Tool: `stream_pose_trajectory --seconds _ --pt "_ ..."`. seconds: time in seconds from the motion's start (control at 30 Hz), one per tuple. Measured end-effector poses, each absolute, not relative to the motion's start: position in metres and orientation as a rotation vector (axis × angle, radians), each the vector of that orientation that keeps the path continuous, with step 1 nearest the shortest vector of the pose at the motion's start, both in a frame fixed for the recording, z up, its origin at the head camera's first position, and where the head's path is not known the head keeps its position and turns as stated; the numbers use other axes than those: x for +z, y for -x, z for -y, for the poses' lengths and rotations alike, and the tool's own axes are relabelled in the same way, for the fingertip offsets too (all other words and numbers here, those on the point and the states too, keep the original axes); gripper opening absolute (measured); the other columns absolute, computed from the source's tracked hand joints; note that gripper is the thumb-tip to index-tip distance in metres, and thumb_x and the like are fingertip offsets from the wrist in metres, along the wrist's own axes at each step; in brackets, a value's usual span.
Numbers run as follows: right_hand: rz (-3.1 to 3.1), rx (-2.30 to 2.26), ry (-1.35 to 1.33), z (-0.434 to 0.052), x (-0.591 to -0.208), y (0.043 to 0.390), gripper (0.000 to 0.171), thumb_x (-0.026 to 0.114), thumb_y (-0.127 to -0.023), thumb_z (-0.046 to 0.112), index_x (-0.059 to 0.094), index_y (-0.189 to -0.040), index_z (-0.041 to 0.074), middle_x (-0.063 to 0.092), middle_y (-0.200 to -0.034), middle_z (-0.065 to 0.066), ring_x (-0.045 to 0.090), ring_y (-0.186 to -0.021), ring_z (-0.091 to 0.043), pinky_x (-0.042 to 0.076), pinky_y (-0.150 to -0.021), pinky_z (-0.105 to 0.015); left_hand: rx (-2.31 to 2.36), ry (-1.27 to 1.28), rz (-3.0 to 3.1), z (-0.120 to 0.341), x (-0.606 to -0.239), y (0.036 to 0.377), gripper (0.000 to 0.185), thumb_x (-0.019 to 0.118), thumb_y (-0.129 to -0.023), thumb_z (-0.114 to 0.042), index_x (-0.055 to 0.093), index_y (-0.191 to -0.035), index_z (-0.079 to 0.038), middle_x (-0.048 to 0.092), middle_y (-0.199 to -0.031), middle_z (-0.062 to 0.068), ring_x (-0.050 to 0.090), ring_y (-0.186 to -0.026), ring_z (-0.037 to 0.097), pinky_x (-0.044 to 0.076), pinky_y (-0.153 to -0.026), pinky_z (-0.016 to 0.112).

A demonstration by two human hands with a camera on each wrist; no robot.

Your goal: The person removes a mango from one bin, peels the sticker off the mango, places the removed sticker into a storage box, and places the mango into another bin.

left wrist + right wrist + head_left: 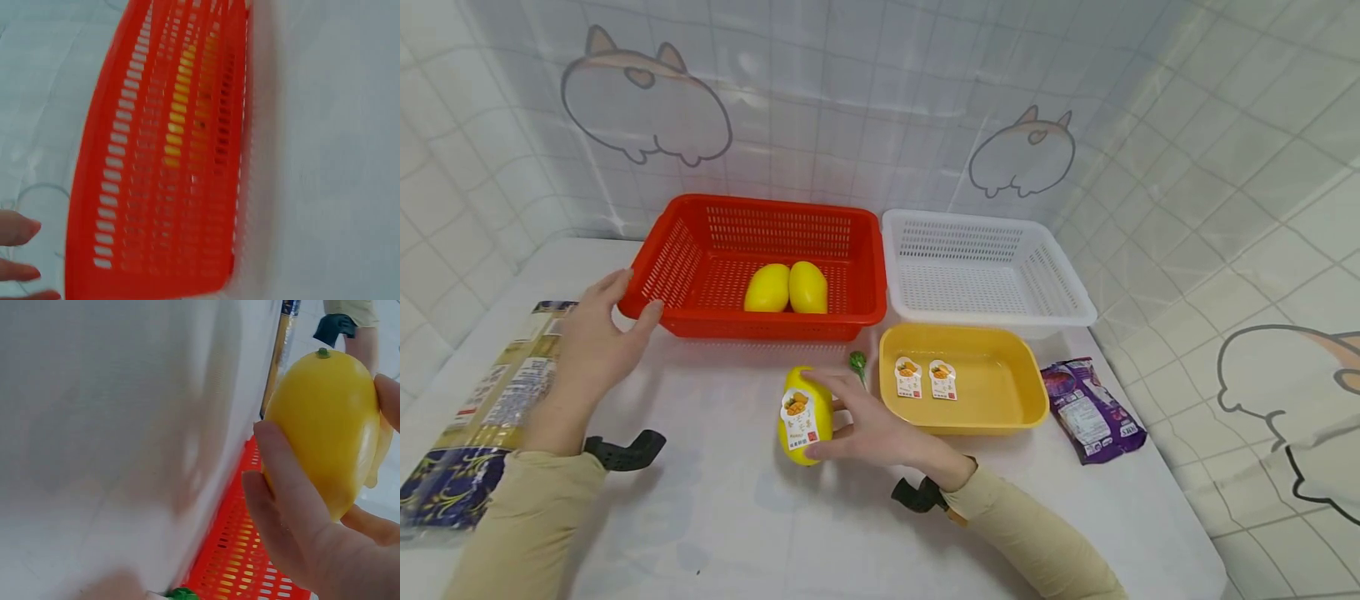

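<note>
My right hand [876, 425] grips a yellow mango [824, 408] between thumb and fingers, close over the table in front of the red basket [775, 327]. A white label [799, 421] with a mango picture is on the fruit's upper side. In the right wrist view the same mango [325, 419] shows a small green stem end, with fingers on both sides. My left hand [597, 333] is at the basket's left front corner, thumb and fingers spread by the rim. Its fingertips [19, 228] show beside the basket wall in the left wrist view. Two plain mangoes [767, 289] lie inside the basket.
A white basket [1000, 319] stands right of the red one. Before it sits a yellow tray [992, 392] with two labels [908, 378]. A purple packet [1093, 412] lies at right, a small green item [857, 362] near the tray, a long packet [456, 483] at left.
</note>
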State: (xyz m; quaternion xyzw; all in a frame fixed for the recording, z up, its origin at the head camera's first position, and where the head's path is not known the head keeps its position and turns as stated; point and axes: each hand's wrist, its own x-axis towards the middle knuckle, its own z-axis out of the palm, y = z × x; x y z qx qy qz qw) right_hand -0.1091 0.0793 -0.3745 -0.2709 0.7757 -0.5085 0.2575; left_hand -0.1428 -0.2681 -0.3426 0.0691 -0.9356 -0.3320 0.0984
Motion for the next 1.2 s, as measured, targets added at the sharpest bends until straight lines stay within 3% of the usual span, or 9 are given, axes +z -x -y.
stream_pose_trajectory --seconds 0.07,0.43,0.77,1.0,1.2 --pt "-2.127 -1.353 0.740 -0.078 -0.377 0.109 0.090 0.082 -0.083 0.013 0.031 -0.156 0.031 0.035 -0.146 -0.003 0.048 -0.119 -0.022 0.055 -0.089 -0.020 -0.977 -0.141 2.749 0.260 -0.340 0.141 0.068 0.045 -0.103 -0.041 0.023 -0.159 -0.009 0.021 -0.164 0.022 0.019 -0.148 0.047 0.029 -0.108 0.074" --pt "-2.247 -1.214 0.737 -0.075 -0.383 0.109 0.089 0.082 -0.084 0.018 0.031 -0.156 0.033 0.035 -0.144 -0.006 0.047 -0.119 -0.014 0.053 -0.091 -0.018 -1.064 0.334 2.704 0.212 -0.328 0.123 0.055 0.067 -0.096 -0.029 0.051 -0.147 -0.016 0.052 -0.146 0.015 0.050 -0.131 0.037 0.047 -0.100 0.062" --pt "-2.380 -1.066 0.741 -0.075 -0.387 0.110 0.088 0.083 -0.083 0.029 0.032 -0.155 0.035 0.041 -0.141 -0.003 0.044 -0.117 -0.013 0.051 -0.093 -0.024 -1.113 0.559 2.988 0.206 -0.340 0.123 0.059 0.068 -0.095 -0.038 0.051 -0.146 -0.014 0.051 -0.148 0.014 0.049 -0.133 0.039 0.046 -0.104 0.061" --pt "-2.329 -1.160 0.690 -0.074 -0.390 0.114 0.088 0.082 -0.084 0.028 0.031 -0.156 0.031 0.044 -0.137 0.000 0.046 -0.115 -0.011 0.053 -0.093 -0.022 -1.222 0.780 3.073 0.195 -0.358 0.125 0.075 0.080 -0.085 -0.034 0.046 -0.150 -0.015 0.049 -0.150 0.013 0.048 -0.134 0.038 0.047 -0.105 0.058" --pt "-2.260 -1.237 0.733 -0.075 -0.393 0.117 0.088 0.079 -0.087 0.022 0.025 -0.157 0.023 0.038 -0.143 -0.001 0.039 -0.126 -0.014 0.052 -0.097 -0.021 -1.299 0.867 3.132 0.181 -0.375 0.126 0.093 0.088 -0.075 -0.036 0.041 -0.152 -0.011 0.045 -0.153 0.011 0.045 -0.137 0.037 0.044 -0.109 0.058"
